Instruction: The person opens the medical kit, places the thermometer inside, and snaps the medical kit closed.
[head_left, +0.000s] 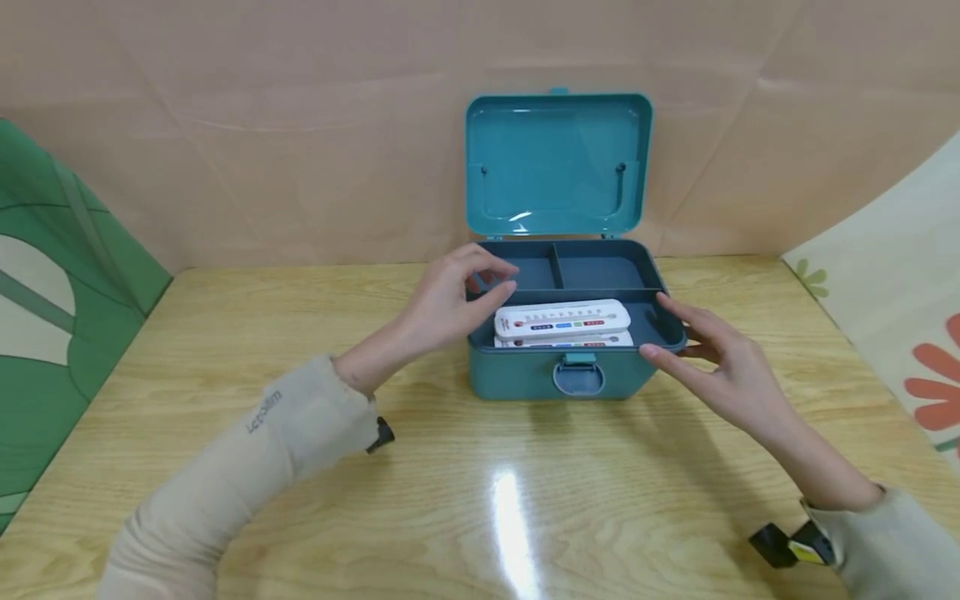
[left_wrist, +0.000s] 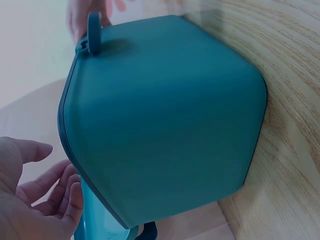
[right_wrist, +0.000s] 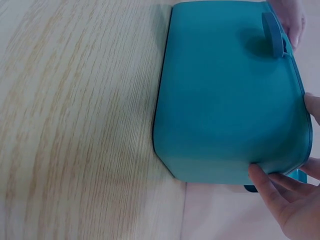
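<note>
A teal storage box stands on the table with its lid raised. Two white thermometers, flat with printed scales and coloured labels, lie overlapping in the front compartment of its tray. My left hand hovers at the box's left rim, thumb and fingers apart in a loose curve with nothing between them. At the right front corner my right hand holds the box, thumb on the front rim and fingers over the right edge. In the right wrist view, some of its fingers press the outer side wall.
Behind the thermometers the tray has two smaller compartments with a divider between them. A round latch hangs on the box's front. The wooden table meets a beige backdrop. Printed panels, green and floral, flank it.
</note>
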